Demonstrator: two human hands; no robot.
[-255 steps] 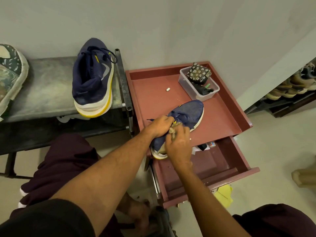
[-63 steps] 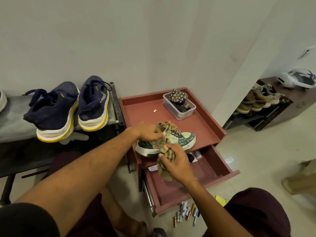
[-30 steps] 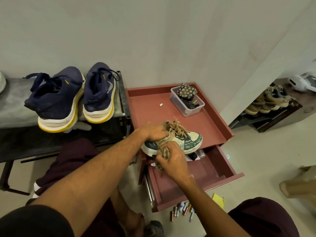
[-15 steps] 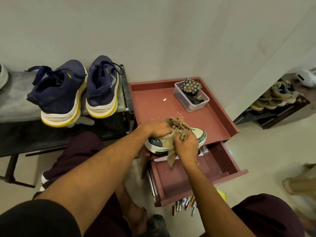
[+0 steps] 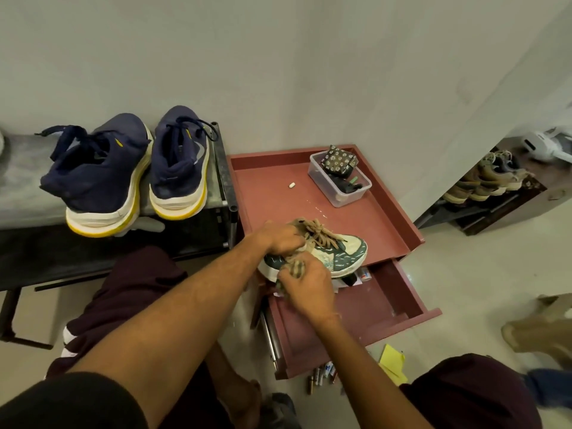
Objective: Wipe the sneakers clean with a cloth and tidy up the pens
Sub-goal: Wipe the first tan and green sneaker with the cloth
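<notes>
A green-and-cream sneaker [image 5: 337, 253] with tan laces lies on its side at the front edge of the red cabinet top [image 5: 272, 193]. My left hand [image 5: 280, 238] grips it at the collar by the laces. My right hand [image 5: 306, 287] holds a checked cloth [image 5: 294, 267] pressed against the sneaker's heel side. Two navy sneakers [image 5: 99, 178] [image 5: 179, 168] with yellow-white soles stand on the grey bench [image 5: 18, 187] to the left. Several pens [image 5: 320, 374] lie on the floor below the open drawer.
The red drawer [image 5: 356, 323] stands pulled out under the sneaker, with small items at its back. A clear plastic box [image 5: 339, 181] with a floral pouch sits at the cabinet's far right. A yellow note [image 5: 391, 362] lies on the floor. A shoe rack [image 5: 486, 187] stands right.
My right hand with the cloth has slid from the sneaker's laces back toward its heel side. The sneaker has shifted slightly; my left hand keeps its grip.
</notes>
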